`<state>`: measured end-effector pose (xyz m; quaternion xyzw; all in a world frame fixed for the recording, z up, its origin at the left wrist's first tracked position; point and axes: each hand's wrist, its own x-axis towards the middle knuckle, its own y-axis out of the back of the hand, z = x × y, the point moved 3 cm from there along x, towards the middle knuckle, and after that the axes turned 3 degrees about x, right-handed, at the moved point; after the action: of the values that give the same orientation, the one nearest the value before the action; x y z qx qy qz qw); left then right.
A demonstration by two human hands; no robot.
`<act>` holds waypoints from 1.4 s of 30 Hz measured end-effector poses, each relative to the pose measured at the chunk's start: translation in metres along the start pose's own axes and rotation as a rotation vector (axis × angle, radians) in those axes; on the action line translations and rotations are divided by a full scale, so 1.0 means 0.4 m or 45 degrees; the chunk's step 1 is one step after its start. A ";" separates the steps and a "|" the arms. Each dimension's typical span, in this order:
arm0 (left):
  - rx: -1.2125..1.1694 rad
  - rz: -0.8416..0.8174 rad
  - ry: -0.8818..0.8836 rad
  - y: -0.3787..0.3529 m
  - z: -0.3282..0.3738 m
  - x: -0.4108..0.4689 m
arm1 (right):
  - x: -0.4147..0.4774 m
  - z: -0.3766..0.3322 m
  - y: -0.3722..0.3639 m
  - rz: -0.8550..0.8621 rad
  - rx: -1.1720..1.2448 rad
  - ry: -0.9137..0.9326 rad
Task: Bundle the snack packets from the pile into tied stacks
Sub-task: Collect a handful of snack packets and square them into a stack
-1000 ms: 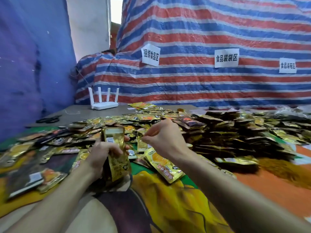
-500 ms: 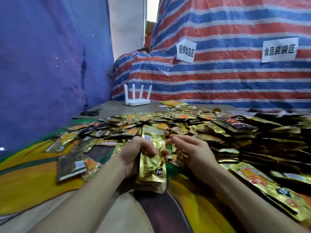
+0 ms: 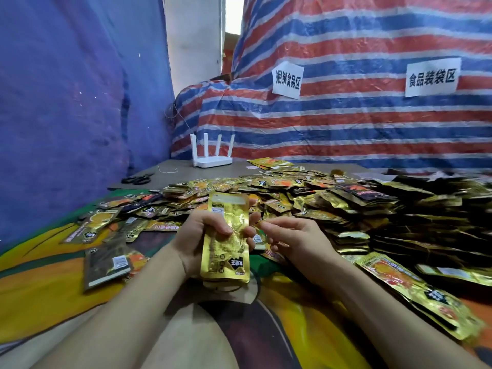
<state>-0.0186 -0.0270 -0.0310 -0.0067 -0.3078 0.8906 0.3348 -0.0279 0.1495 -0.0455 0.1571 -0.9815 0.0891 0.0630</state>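
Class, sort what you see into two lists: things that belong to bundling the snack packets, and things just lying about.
Belongs to the job: left hand gripping the gold packet stack; right hand beside it; loose packet pile; probably the scissors and white string.
Just lying about: white router; paper signs; striped tarp.

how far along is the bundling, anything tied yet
Done: neat dark stacks lie on the right; whether they are tied cannot be seen. In hand: the left hand grips an upright stack of gold packets, no tie visible on it; the right hand is beside it, holding nothing visible. Left: a large loose pile spreads beyond the hands, so most of the job looks undone.
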 end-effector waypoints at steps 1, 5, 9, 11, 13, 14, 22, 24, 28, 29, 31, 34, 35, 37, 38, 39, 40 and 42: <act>0.050 0.062 0.030 0.005 -0.005 0.001 | 0.001 0.000 -0.002 -0.006 0.000 0.023; 0.174 0.144 0.157 0.006 -0.018 -0.006 | 0.001 -0.003 -0.003 0.014 0.008 0.131; 0.171 0.114 0.244 0.002 -0.020 -0.008 | 0.001 -0.007 -0.001 0.079 0.033 0.172; 0.197 0.133 0.229 0.010 -0.020 -0.008 | 0.000 -0.009 0.002 0.138 0.030 0.165; 0.160 0.127 0.157 0.017 -0.020 -0.007 | -0.002 -0.009 0.006 0.196 0.034 0.132; 0.100 0.093 0.116 0.017 -0.019 -0.007 | -0.003 -0.010 0.006 0.202 0.047 0.110; -0.087 -0.128 0.064 -0.006 -0.012 -0.008 | -0.020 -0.055 -0.009 -0.256 0.632 -0.046; -0.073 -0.116 0.084 -0.008 -0.021 -0.005 | -0.021 -0.057 -0.005 -0.290 0.722 -0.077; -0.089 -0.122 0.113 -0.012 -0.026 -0.003 | -0.014 -0.059 0.000 -0.222 0.846 -0.031; -0.096 -0.138 0.128 -0.016 -0.025 -0.003 | -0.012 -0.059 -0.002 -0.208 0.841 -0.020; -0.083 -0.144 0.158 -0.023 -0.024 -0.006 | -0.008 -0.054 -0.008 -0.189 0.747 -0.013; -0.033 -0.020 0.191 -0.020 -0.024 -0.007 | -0.009 -0.042 -0.015 -0.179 0.549 -0.006; 0.002 0.060 0.176 -0.016 -0.023 -0.005 | -0.011 -0.040 -0.016 -0.169 0.476 0.009; 0.131 0.286 0.141 -0.001 -0.020 0.003 | -0.015 -0.036 -0.019 -0.146 0.307 0.052; 0.180 0.431 0.112 0.008 -0.020 0.008 | -0.019 -0.033 -0.023 -0.128 0.215 0.067; 0.195 0.579 0.051 0.015 -0.018 0.013 | -0.023 -0.030 -0.030 -0.107 0.127 0.074; 0.182 0.717 -0.061 0.022 -0.015 0.017 | -0.026 -0.026 -0.038 -0.084 0.056 0.074; 0.152 0.928 -0.386 0.031 -0.005 0.022 | -0.030 -0.021 -0.056 -0.045 -0.022 0.081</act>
<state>-0.0323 -0.0282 -0.0377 0.0354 -0.2789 0.9582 -0.0523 -0.0087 0.1335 -0.0358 0.1709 -0.9768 0.0845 0.0972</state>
